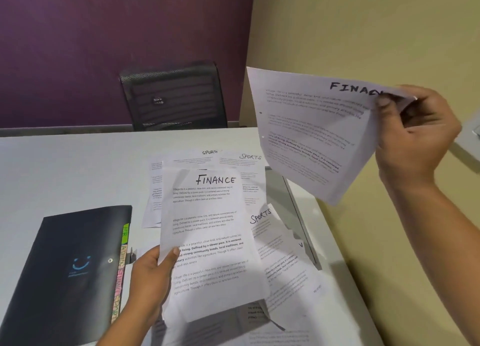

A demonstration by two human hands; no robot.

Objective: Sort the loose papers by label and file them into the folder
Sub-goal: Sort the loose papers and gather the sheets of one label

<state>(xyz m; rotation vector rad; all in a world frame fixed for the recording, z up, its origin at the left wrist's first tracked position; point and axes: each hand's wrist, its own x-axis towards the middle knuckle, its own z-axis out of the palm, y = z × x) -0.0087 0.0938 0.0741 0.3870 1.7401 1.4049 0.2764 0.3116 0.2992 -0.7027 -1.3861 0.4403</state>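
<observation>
Two sheets headed FINANCE are held above the tabletop (pixel 65 169). The near FINANCE sheet (pixel 207 241) is gripped at its left edge by the left hand (pixel 150 273), with the thumb laid on top. The raised FINANCE sheet (pixel 309 137) is pinched at its top right corner between the fingers (pixel 384 104) of the right hand (pixel 415 135) and is tilted. Loose SPORTS papers (pixel 249 158) are spread on the tabletop beneath the near sheet. A dark folder (pixel 70 267) is laid closed at the left, just beside the left hand, with coloured tabs (pixel 122 267) along its right edge.
</observation>
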